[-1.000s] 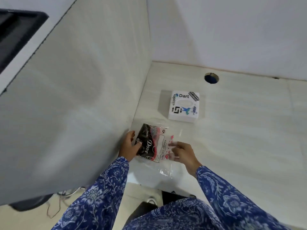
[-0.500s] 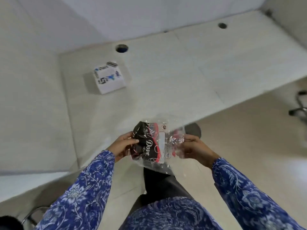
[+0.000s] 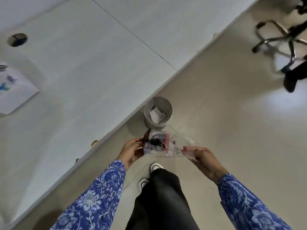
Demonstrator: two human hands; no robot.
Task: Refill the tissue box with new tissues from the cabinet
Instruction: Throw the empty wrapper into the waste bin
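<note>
I hold a crumpled plastic tissue wrapper, clear with black and pink print, between both hands above the floor. My left hand pinches its left, black end. My right hand grips its clear right end. The wrapper looks flat and limp. The white tissue box with blue stickers lies on the desk at the far left edge of the view, partly cut off.
The white desk fills the upper left, with a cable hole near its back. A small grey waste bin with paper inside stands on the floor just beyond the wrapper. A chair base is at upper right.
I have lifted the wrapper off the desk and turned right, away from the tissue box. The wrapper now hangs over the floor near the waste bin.
</note>
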